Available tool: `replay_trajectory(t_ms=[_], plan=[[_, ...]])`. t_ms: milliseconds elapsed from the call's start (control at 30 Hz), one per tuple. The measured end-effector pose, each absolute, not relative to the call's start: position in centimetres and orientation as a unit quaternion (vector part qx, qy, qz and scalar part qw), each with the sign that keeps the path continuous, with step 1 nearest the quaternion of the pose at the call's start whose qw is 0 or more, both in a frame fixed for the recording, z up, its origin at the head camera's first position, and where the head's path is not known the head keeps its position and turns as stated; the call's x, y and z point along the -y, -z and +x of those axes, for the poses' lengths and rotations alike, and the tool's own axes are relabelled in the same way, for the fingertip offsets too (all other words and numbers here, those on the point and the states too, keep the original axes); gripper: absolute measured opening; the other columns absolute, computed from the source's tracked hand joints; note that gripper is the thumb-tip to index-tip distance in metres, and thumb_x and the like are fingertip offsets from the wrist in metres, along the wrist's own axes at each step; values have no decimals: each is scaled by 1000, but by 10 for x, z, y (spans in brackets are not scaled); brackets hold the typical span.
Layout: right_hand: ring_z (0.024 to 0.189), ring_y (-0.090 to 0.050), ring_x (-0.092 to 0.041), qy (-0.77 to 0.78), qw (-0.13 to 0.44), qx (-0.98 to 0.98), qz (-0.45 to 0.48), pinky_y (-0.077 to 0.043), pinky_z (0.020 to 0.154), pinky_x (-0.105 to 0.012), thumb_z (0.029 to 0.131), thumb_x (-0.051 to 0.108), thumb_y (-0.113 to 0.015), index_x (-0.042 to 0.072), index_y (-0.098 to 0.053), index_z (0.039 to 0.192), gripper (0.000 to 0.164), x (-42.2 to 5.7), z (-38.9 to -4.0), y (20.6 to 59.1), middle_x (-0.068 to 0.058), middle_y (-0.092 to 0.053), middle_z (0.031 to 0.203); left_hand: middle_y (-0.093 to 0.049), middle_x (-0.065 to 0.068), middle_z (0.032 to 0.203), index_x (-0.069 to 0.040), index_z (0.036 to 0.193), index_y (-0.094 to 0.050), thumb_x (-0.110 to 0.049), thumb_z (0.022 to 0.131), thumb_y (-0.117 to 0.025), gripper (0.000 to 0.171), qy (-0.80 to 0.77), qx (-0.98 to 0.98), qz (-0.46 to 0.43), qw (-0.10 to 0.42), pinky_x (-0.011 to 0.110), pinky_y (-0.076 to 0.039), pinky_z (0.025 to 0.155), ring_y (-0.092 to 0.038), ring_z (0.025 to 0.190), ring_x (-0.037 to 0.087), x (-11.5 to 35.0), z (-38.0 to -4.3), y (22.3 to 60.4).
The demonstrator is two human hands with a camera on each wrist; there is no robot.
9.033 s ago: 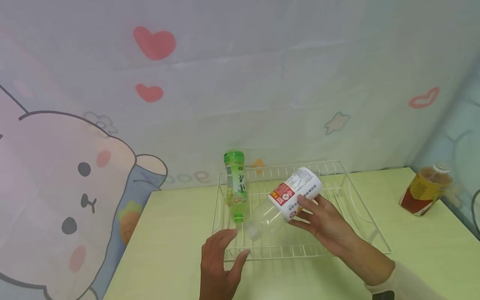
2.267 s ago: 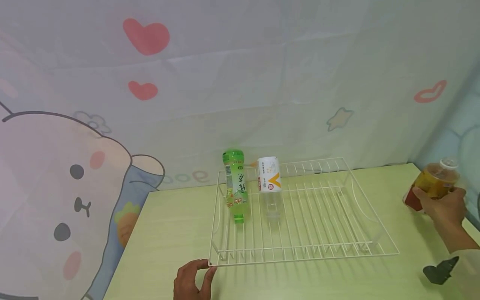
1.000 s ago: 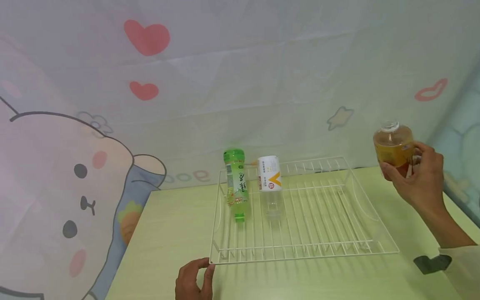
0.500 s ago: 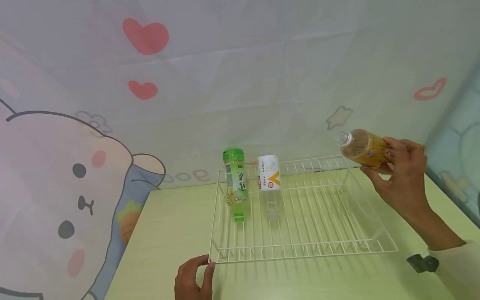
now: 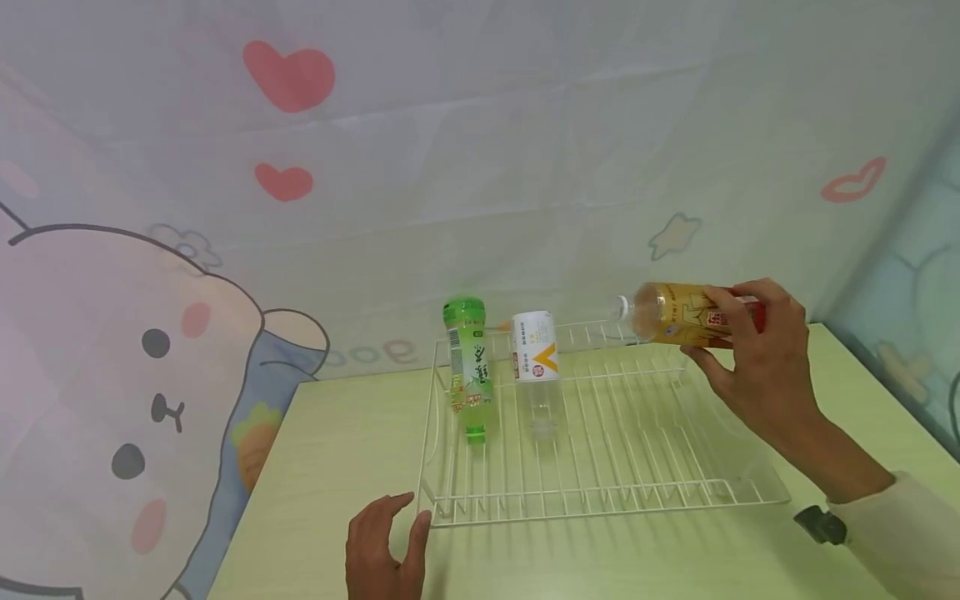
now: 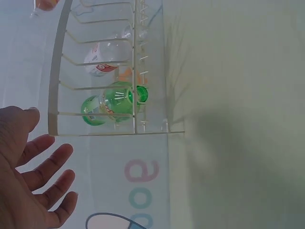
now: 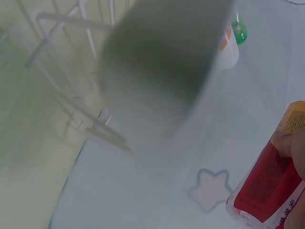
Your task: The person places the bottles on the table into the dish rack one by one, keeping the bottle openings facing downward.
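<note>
My right hand (image 5: pixel 765 358) grips a plastic bottle (image 5: pixel 682 315) with a yellow and red label around its lower part. The bottle lies nearly level above the back right of a white wire rack (image 5: pixel 600 517), its clear cap pointing left. In the right wrist view the bottle's red base end (image 7: pixel 267 183) shows beside the fingers. My left hand (image 5: pixel 382 550) is at the rack's front left corner, thumb and fingers spread apart around it. A green bottle (image 5: pixel 471 367) and a clear bottle with a white label (image 5: pixel 536 346) lie side by side in the rack, caps toward me.
The rack stands on a pale green table (image 5: pixel 337 433) against a printed cloth backdrop (image 5: pixel 480 167). A blurred pale shape (image 7: pixel 157 62) covers much of the right wrist view.
The right hand has lifted the yellow and red bottle from the table's right side, tipped it sideways and carried it left over the rack. The left hand has loosened from the rack's corner.
</note>
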State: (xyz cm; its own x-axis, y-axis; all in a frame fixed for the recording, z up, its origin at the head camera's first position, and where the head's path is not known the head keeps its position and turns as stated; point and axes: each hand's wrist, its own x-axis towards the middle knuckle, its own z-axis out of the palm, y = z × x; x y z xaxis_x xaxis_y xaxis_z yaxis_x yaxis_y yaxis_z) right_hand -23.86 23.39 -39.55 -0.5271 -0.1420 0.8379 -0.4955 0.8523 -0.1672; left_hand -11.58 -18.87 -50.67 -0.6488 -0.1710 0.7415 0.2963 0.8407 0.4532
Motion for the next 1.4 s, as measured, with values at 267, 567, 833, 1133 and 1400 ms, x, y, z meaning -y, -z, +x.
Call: replay_trajectory(t_ms=[267,567,833,1133,1400], plan=[[126,-37,-46,-184,456,840,230,-35,83,-62,54,1,-97,8,-50,135,94,-214,-228,395,-25,-43,130,-70,10,102,-7,104,-71,-9,78,-83,29,288,874,-69,384,57,-44,84,-60,105,34,174,-123,484],[132,-36,-52,-166,443,834,285,-33,91,-70,57,5,-95,9,-54,133,87,-186,-212,397,-27,-44,128,-70,-1,103,-12,108,-69,-15,81,-84,30,306,877,-116,353,51,-44,87,-58,113,25,143,-133,462],[130,-37,-51,-161,412,834,330,-31,97,-68,60,10,-96,14,-52,136,87,-160,-204,402,-23,-46,129,-64,-8,117,-13,136,-52,-29,87,-79,58,385,875,-149,254,50,-43,98,-51,124,18,113,-142,440],[129,-39,-51,-162,404,832,343,-31,99,-67,59,13,-97,16,-52,135,89,-150,-196,409,-21,-48,128,-54,5,140,-17,150,-41,-23,91,-76,69,466,820,-229,243,50,-48,97,-57,123,20,96,-162,427],[130,-39,-50,-151,400,837,341,-32,97,-72,59,14,-97,17,-53,134,87,-153,-192,412,-21,-48,128,-67,5,118,-14,129,-60,-16,93,-72,37,444,813,-242,288,44,-53,89,-64,109,17,94,-167,427]])
